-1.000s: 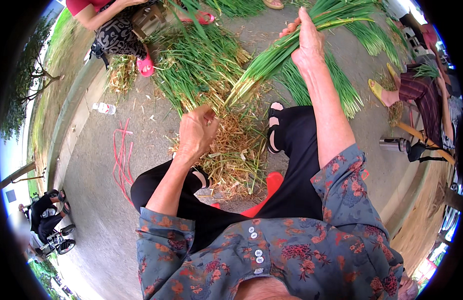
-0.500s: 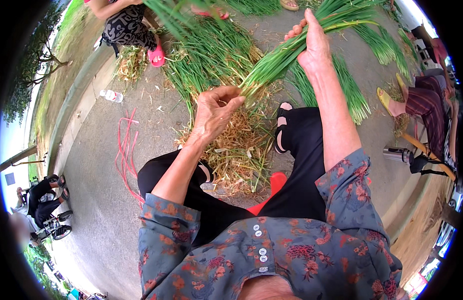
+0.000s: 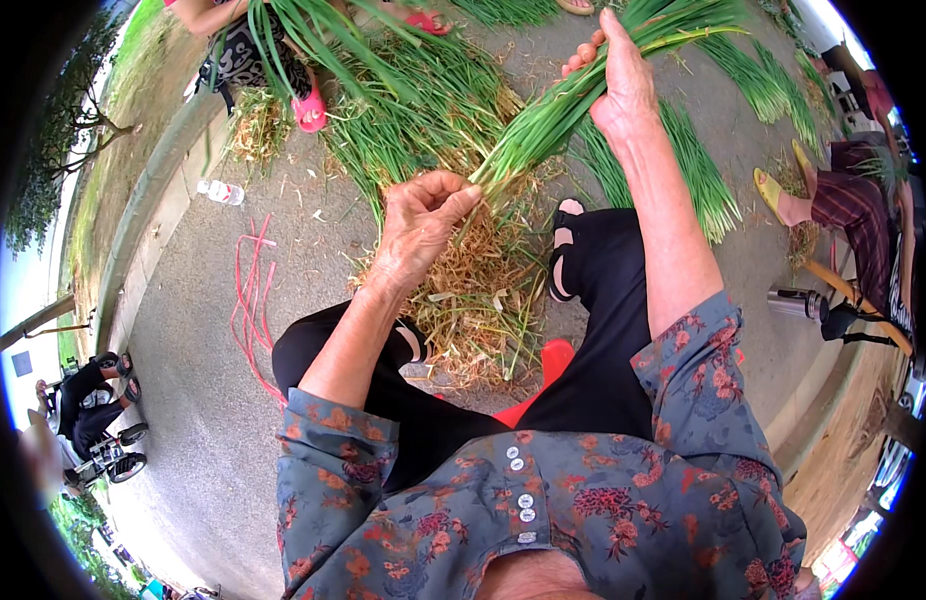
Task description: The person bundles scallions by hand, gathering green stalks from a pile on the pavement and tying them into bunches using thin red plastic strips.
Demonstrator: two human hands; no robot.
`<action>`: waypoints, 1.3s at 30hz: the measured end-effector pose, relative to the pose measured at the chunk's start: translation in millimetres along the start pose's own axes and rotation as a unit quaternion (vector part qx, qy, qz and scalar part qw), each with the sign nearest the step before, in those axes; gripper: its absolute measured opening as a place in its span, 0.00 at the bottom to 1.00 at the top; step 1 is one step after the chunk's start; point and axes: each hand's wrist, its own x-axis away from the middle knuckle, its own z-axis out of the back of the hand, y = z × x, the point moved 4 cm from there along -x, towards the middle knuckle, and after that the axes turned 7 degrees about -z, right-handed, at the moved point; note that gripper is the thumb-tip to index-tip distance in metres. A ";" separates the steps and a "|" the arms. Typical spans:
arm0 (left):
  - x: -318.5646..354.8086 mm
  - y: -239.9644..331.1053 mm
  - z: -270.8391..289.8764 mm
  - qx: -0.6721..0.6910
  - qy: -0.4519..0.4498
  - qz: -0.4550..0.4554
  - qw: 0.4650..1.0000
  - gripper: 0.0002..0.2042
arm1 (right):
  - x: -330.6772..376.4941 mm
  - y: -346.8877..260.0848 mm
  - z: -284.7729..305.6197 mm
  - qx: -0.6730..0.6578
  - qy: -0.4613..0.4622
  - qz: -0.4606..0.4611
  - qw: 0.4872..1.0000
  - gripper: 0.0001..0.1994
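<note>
My right hand (image 3: 626,88) is wrapped round a thick bunch of garlic chives (image 3: 551,128), its green tips pointing to the upper right and its pale root ends to the lower left. At those root ends my left hand (image 3: 420,222) is closed, thumb and forefinger pinched together. Whatever thin bit lies between these fingertips is too small to make out. Below the hands, a heap of dry, straw-coloured trimmings (image 3: 493,310) lies on the ground between my feet. A large pile of untrimmed chives (image 3: 403,120) spreads beyond my left hand.
Cleaned chives (image 3: 698,175) lie in rows at the right. Pink ties (image 3: 251,310) and a plastic bottle (image 3: 221,191) are on the pavement at left. A person (image 3: 245,55) at the far left holds chives; another (image 3: 851,195) sits at right near a metal flask (image 3: 795,303).
My left hand has shifted slightly left and its wrist has turned. The bunch and my right hand have moved up a little. The other person's chives have swung down and left.
</note>
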 end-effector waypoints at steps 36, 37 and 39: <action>0.5 -10.6 33.7 0.126 0.182 0.032 0.975 0.05 | 2.2 4.4 -2.7 0.086 -0.110 -0.067 0.988 0.15; 0.6 -11.5 37.2 0.157 0.190 0.035 0.968 0.04 | 2.5 4.0 -2.7 0.088 -0.111 -0.068 0.988 0.15; 0.8 -16.4 46.6 0.169 0.206 0.026 0.963 0.03 | 4.1 5.2 -4.7 0.090 -0.116 -0.073 0.987 0.15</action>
